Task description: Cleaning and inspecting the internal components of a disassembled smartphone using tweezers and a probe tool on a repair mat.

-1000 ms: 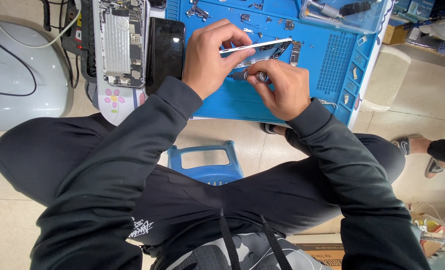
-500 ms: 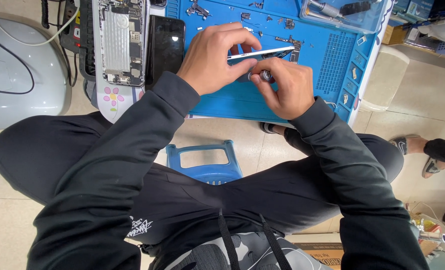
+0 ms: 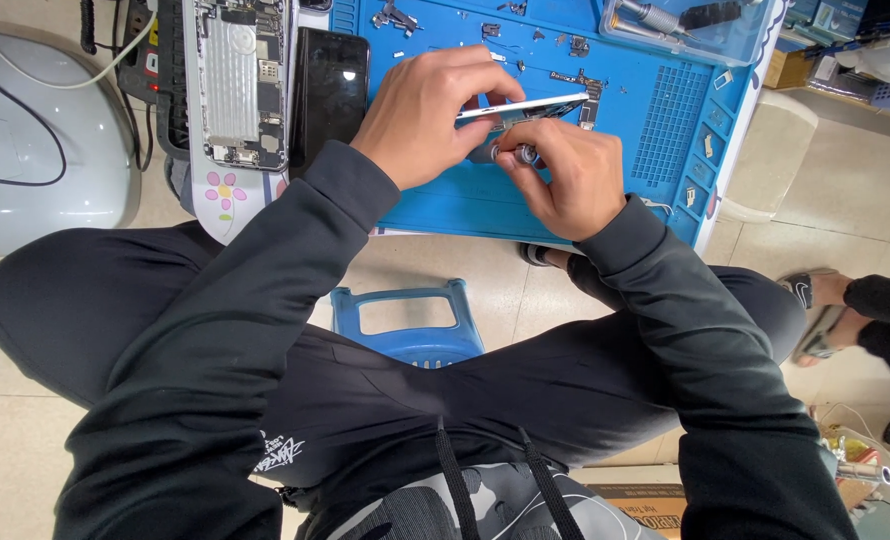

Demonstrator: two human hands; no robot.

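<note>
We keep our left hand [image 3: 427, 112] clamped on the thin silver phone frame [image 3: 525, 107], edge-up over the blue silicone work mat [image 3: 565, 190]. Our right hand [image 3: 565, 178] still pinches a small metal tool [image 3: 525, 154] beneath it; positions are nearly unchanged.

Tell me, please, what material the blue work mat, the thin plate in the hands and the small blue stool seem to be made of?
Blue work mat: likely silicone or soft rubber; matte, with moulded compartments and a ribbed patch.
Thin plate, pinched by the left hand and worked on by the right hand: probably metal; pale, shiny edge.
Blue stool: seemingly moulded plastic; smooth, slightly glossy, with a cut-out handle.
</note>
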